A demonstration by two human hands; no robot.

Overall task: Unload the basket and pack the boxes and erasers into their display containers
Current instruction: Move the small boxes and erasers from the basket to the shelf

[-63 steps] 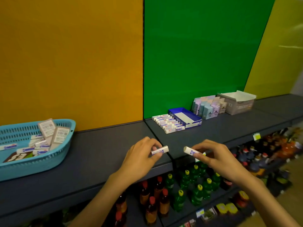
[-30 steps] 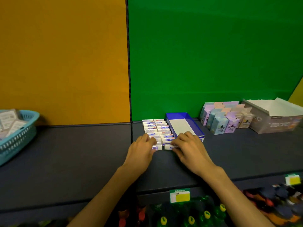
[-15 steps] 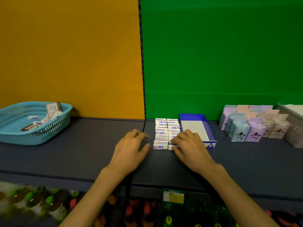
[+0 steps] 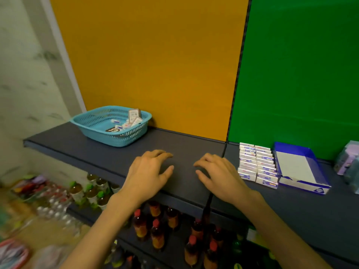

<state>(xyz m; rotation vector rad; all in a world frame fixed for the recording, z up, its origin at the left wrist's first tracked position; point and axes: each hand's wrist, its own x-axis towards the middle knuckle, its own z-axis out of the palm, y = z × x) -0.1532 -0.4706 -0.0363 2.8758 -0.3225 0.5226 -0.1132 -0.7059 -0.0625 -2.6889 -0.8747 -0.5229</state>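
A light blue basket (image 4: 93,125) stands at the shelf's back left, holding several small erasers (image 4: 118,126) and two upright boxes (image 4: 134,115). Two rows of white erasers (image 4: 256,165) lie on the shelf to the right, beside a blue display tray (image 4: 312,186) with a white floor. My left hand (image 4: 148,174) and my right hand (image 4: 219,175) hover side by side over the dark shelf between basket and eraser rows, fingers spread and relaxed, holding nothing.
The dark shelf (image 4: 81,150) ends at its left edge near a pale wall. Pastel boxes (image 4: 347,162) stand at the far right. Bottles (image 4: 155,230) fill the shelves below. Orange and green panels back the shelf.
Both hands set their erasers at the front of the rows, then let go and drew left. My view has swung left toward the basket.
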